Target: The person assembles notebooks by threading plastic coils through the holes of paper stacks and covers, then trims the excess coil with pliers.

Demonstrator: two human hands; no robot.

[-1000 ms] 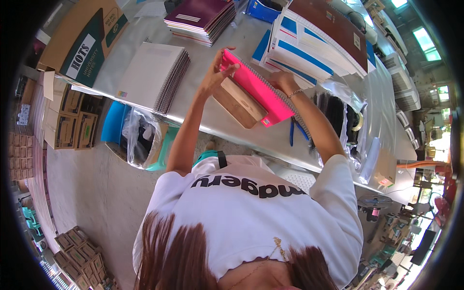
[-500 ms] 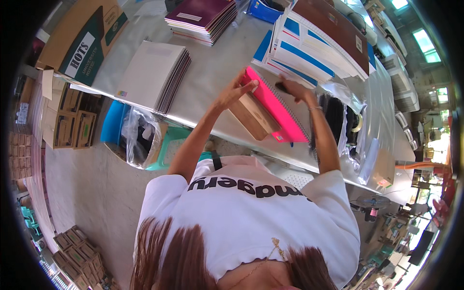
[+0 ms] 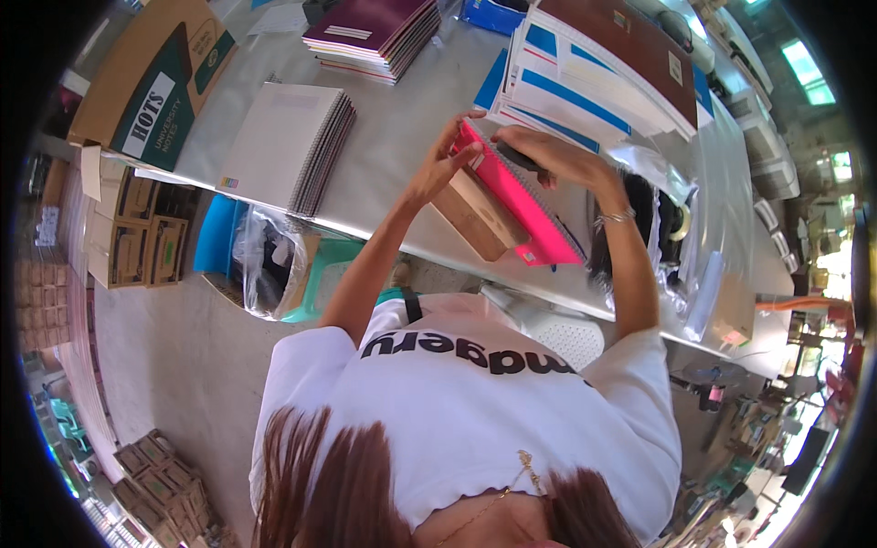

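Note:
A bright pink spiral notebook (image 3: 514, 203) leans tilted against a wooden block (image 3: 477, 219) near the table's front edge. My left hand (image 3: 449, 162) is closed on the notebook's far end, fingers behind and thumb on the pink cover. In my right hand (image 3: 565, 162) is a dark, rounded hand tool (image 3: 517, 156); its exact kind is hidden by the fingers. That hand is at the far end of the coil, on the notebook's right side. Black loose coils (image 3: 605, 239) lie beside my right wrist.
White spiral notebooks (image 3: 276, 146) are stacked to the left, maroon-covered ones (image 3: 370, 32) behind. Brown, white and blue stacked sheets (image 3: 571, 96) stand at the far right. A carton (image 3: 151, 82) sits at the table's left end. Below the edge are a lined bin (image 3: 265, 260) and a green stool (image 3: 322, 274).
My right hand has moved left along the coil with the dark tool, toward the notebook's far end. My left hand and the notebook stay nearly in place.

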